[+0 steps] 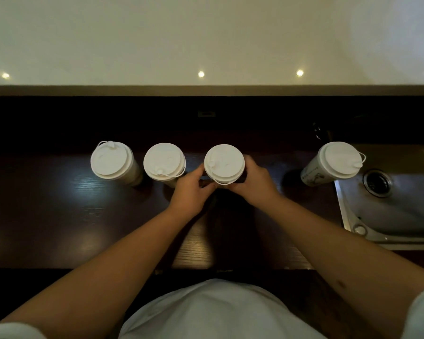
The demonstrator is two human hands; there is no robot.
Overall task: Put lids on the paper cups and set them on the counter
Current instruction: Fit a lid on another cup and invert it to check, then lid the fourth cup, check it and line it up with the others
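Several white paper cups with white lids stand in a row on the dark wooden counter [59, 216]. The middle cup [224, 163] carries a lid with a tethered plug. My left hand [190, 192] and my right hand [256, 181] wrap around this cup's body from both sides, below the lid. Two lidded cups stand to its left, one at the far left [112, 159] and one beside my left hand [164, 161]. A fourth lidded cup [333, 161] stands apart at the right, by the sink.
A steel sink [389, 204] with a round drain [377, 183] is set into the counter at the right. A raised pale ledge [206, 90] runs along the back. The counter's front edge lies just before my body.
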